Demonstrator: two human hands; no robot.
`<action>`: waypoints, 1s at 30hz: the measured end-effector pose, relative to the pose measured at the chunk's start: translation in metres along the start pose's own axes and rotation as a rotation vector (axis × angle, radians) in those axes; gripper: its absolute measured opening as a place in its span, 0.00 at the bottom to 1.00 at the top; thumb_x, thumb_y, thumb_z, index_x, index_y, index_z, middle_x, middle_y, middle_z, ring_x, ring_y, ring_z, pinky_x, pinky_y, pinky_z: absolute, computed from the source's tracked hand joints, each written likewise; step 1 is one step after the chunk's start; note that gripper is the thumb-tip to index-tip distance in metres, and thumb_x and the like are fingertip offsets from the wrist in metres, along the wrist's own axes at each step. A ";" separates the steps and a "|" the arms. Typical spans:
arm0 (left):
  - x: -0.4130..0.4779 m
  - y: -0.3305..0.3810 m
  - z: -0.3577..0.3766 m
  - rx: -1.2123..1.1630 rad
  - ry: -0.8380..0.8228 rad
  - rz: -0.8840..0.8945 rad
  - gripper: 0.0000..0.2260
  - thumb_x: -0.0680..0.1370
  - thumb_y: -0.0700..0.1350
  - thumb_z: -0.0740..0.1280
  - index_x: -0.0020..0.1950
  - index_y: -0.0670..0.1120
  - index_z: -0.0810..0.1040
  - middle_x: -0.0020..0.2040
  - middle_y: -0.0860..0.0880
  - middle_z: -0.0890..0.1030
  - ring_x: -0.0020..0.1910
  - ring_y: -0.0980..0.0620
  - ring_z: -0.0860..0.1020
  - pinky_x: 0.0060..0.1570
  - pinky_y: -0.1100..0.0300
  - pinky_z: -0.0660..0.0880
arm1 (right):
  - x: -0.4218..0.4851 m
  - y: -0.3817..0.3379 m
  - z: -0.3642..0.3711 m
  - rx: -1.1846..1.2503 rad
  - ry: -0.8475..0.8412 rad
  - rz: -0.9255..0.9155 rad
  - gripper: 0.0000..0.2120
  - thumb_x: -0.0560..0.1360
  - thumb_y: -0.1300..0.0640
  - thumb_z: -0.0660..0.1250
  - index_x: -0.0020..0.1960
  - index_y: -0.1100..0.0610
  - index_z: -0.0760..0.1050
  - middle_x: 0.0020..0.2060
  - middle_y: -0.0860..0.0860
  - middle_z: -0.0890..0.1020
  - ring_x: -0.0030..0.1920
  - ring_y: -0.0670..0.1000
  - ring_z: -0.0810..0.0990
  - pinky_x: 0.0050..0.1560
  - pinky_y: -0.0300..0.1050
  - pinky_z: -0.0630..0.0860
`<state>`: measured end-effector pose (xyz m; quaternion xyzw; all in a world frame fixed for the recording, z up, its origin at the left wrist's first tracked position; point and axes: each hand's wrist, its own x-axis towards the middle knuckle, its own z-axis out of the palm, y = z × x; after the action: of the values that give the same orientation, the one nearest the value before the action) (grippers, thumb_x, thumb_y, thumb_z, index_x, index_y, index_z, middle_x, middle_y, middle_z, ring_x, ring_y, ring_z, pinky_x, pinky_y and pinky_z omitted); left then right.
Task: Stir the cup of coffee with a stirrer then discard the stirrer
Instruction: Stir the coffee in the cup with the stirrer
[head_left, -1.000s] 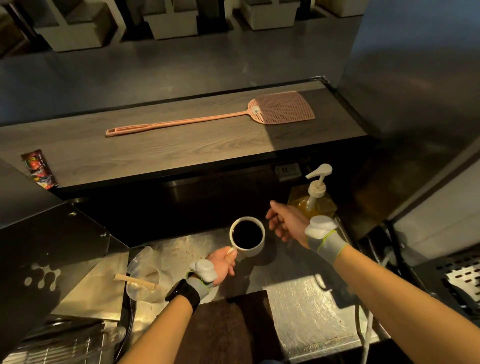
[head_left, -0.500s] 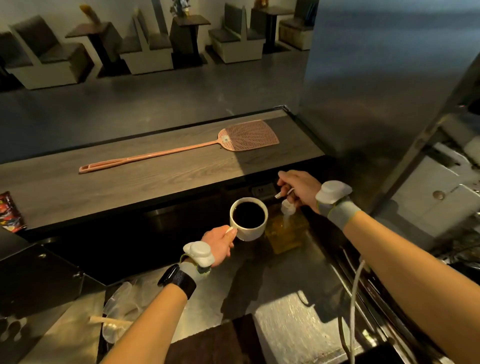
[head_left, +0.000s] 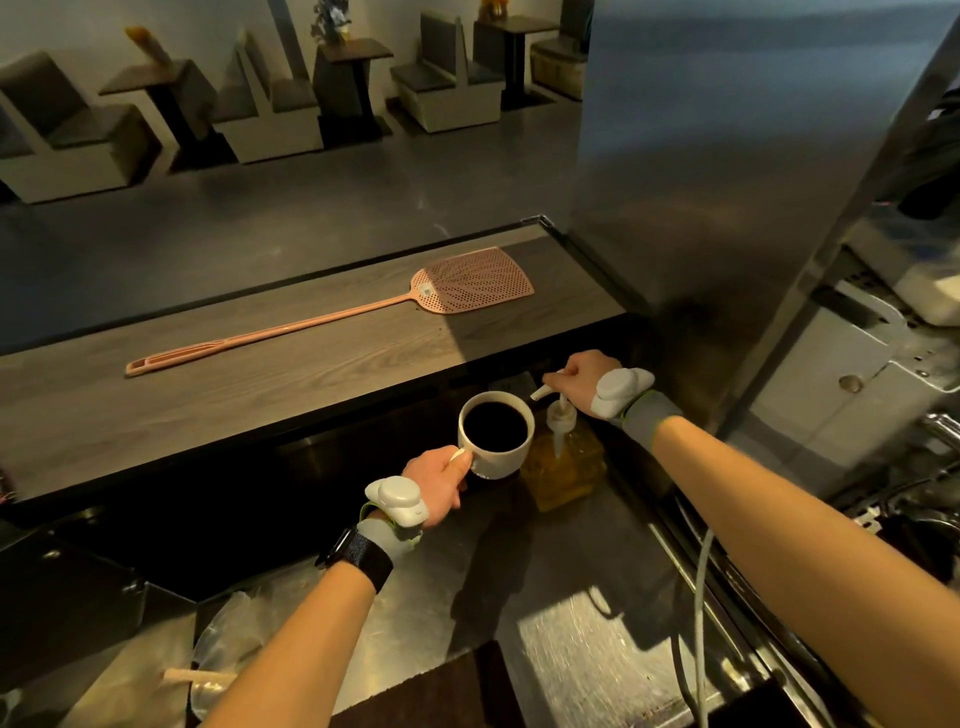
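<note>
A white cup (head_left: 497, 462) full of black coffee hangs above the steel counter, held by its handle in my left hand (head_left: 436, 483). Just right of it stands a pump bottle (head_left: 563, 467) of amber syrup. My right hand (head_left: 584, 376) rests on top of the white pump head, its nozzle pointing at the cup's rim. A wooden stirrer (head_left: 197, 678) lies at the lower left beside a clear plastic lid (head_left: 228, 634).
A pink fly swatter (head_left: 363, 312) lies on the raised wooden bar top (head_left: 208, 395). A steel wall and a machine (head_left: 857, 364) close off the right side. A cable (head_left: 698, 597) runs along the counter's right edge. Café seating fills the background.
My left hand has lifted the cup off the counter and carried it beside the syrup bottle. My right hand has moved onto the pump head.
</note>
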<state>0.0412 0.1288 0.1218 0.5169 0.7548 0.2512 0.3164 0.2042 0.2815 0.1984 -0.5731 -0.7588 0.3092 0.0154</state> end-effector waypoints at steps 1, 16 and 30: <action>0.001 0.000 0.001 0.001 -0.003 -0.008 0.22 0.80 0.54 0.50 0.45 0.39 0.76 0.30 0.47 0.75 0.32 0.51 0.73 0.40 0.57 0.69 | 0.001 0.001 0.000 0.009 0.001 0.007 0.17 0.79 0.48 0.62 0.38 0.59 0.72 0.47 0.58 0.79 0.49 0.56 0.78 0.49 0.47 0.72; 0.022 0.012 0.018 -0.127 -0.037 -0.048 0.19 0.79 0.53 0.55 0.47 0.39 0.76 0.36 0.42 0.78 0.31 0.49 0.75 0.35 0.58 0.71 | 0.012 0.003 0.006 0.009 -0.039 0.044 0.14 0.78 0.48 0.64 0.37 0.55 0.70 0.43 0.55 0.78 0.51 0.58 0.79 0.47 0.46 0.72; 0.020 0.003 0.026 -0.174 -0.049 -0.054 0.17 0.79 0.53 0.56 0.45 0.41 0.75 0.34 0.46 0.76 0.28 0.52 0.74 0.32 0.61 0.69 | 0.013 0.006 0.014 -0.014 -0.060 0.066 0.19 0.78 0.47 0.62 0.58 0.62 0.77 0.54 0.59 0.81 0.55 0.59 0.79 0.54 0.50 0.75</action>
<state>0.0565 0.1503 0.1019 0.4728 0.7358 0.2942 0.3852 0.1997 0.2877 0.1791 -0.5883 -0.7417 0.3215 -0.0216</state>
